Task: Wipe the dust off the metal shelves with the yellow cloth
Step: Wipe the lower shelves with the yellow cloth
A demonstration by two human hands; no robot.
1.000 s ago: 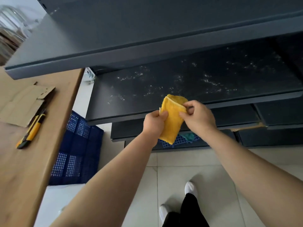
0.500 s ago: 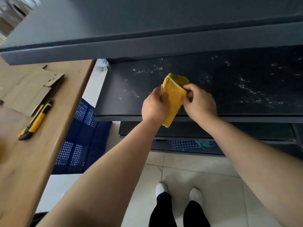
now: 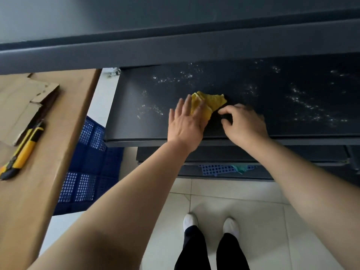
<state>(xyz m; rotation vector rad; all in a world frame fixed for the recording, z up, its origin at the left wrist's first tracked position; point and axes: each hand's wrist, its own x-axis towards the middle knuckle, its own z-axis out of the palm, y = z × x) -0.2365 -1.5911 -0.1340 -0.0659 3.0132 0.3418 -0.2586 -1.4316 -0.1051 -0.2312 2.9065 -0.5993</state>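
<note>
The yellow cloth (image 3: 212, 100) lies crumpled on the dark metal shelf (image 3: 272, 106), near its left half. My left hand (image 3: 185, 123) presses flat on the cloth's left part with straight fingers. Just to the right of the cloth, my right hand (image 3: 245, 123) rests on the shelf with loosely curled fingers, its fingertips at the cloth's edge and nothing visibly in its grip. White dust specks spread over the shelf to the left, behind and far right of the cloth.
An upper shelf (image 3: 175, 47) overhangs the dusty one. Lower shelves (image 3: 253, 156) sit beneath, one holding a blue perforated piece (image 3: 218, 169). At left, a wooden table (image 3: 58, 152) carries a yellow utility knife (image 3: 23, 149) and cardboard (image 3: 21, 98). A blue crate (image 3: 87, 172) stands on the floor.
Both hands brought the cloth from in front of the shelf down onto its surface. The left hand flattened onto it and the right hand's pinch came off the cloth.
</note>
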